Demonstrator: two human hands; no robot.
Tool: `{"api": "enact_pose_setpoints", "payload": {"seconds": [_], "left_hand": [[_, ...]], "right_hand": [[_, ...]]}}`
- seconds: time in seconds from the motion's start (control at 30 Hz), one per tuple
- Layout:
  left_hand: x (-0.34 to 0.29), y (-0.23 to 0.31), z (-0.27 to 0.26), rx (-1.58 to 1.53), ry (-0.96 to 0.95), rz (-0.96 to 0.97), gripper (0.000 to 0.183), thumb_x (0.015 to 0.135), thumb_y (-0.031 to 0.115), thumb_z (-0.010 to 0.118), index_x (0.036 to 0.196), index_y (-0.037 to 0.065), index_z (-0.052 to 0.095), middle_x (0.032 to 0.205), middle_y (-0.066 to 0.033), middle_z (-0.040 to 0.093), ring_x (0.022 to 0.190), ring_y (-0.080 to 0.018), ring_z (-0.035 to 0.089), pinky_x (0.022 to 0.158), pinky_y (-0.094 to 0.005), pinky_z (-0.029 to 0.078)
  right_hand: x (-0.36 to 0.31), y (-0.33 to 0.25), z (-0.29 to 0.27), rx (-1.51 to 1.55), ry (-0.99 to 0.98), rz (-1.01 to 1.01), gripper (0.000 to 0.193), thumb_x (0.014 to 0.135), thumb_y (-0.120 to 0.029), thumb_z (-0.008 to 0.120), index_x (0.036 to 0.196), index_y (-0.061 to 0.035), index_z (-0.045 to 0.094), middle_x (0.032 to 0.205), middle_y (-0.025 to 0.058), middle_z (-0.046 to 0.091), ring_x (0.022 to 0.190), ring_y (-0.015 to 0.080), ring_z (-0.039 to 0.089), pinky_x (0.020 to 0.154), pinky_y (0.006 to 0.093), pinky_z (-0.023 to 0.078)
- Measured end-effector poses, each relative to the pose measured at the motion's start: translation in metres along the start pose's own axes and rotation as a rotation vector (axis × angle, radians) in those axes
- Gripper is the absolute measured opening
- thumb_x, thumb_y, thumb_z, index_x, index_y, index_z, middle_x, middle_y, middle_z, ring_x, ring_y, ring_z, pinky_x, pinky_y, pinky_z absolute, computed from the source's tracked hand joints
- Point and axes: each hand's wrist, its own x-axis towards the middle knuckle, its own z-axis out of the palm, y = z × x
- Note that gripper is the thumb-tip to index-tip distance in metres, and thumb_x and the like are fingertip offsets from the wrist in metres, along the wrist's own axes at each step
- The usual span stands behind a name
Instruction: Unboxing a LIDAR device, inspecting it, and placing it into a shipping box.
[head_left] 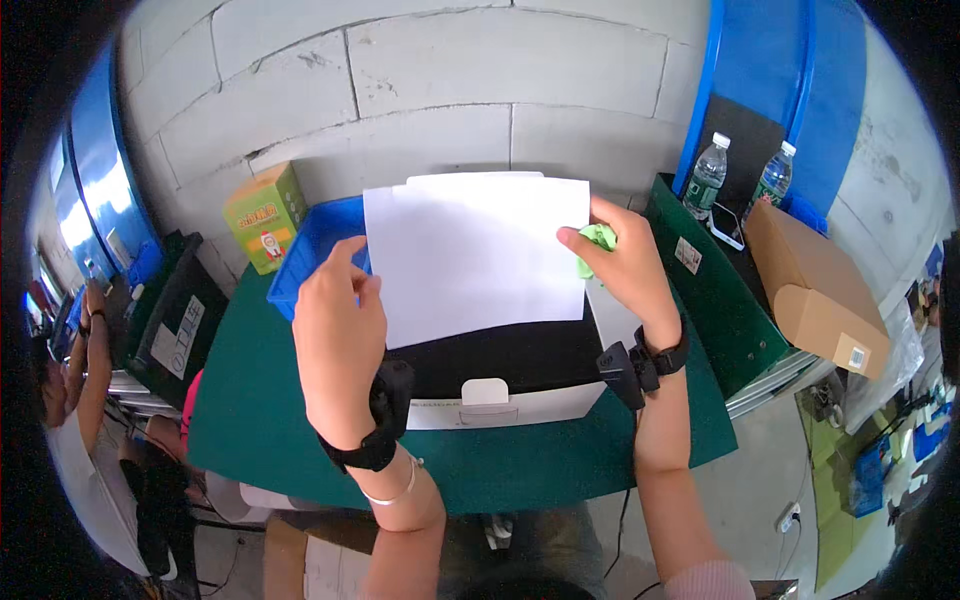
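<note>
Head view: white sheet of paper (475, 265) upheld over an open white cardboard box (550, 408), black inside, on the green tabletop (255, 400). Right hand (632, 262) gripped the sheet's right edge, thumb in front, a crumpled light-green piece (602, 237) also in its grasp. Left hand (340, 325) was half-curled at the left edge; could not tell whether it pinched. Blue plastic bin (333, 222) stood behind that hand, beside a green-yellow carton (264, 222).
</note>
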Motion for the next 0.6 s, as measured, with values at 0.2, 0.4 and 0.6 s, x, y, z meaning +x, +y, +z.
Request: {"api": "enact_pose_setpoints", "payload": {"seconds": [0.2,0.4,0.6], "left_hand": [[0.007,-0.004,0.009,-0.056,0.158,0.114,0.013,0.079,-0.002,0.060,0.091,-0.002,0.055,0.077,-0.0162,0.062,0.074,-0.0329,0.062,0.066,-0.0378,0.048],[0.008,0.003,0.006,-0.249,0.145,0.177,0.007,0.083,-0.003,0.058,0.089,-0.005,0.053,0.080,-0.0195,0.064,0.076,-0.0324,0.065,0.070,-0.0338,0.050],[0.011,0.006,-0.003,-0.393,0.151,0.123,0.012,0.086,-0.002,0.058,0.098,-0.003,0.056,0.080,-0.0160,0.066,0.076,-0.0231,0.066,0.070,-0.0303,0.050]], "right_hand": [[0.001,0.004,0.000,0.032,-0.030,0.104,0.027,0.082,-0.018,0.071,0.099,0.0023,0.065,0.070,0.0068,0.064,0.060,0.0097,0.056,0.057,0.0262,0.044],[0.004,0.016,-0.004,0.205,0.110,0.221,0.031,0.076,-0.025,0.078,0.095,-0.0022,0.070,0.072,-0.0001,0.065,0.058,0.0048,0.056,0.050,0.0196,0.041],[-0.002,0.010,-0.028,0.259,0.150,0.194,0.026,0.080,-0.025,0.074,0.087,-0.0010,0.071,0.065,-0.0023,0.061,0.054,0.0035,0.052,0.048,0.0188,0.038]]}}
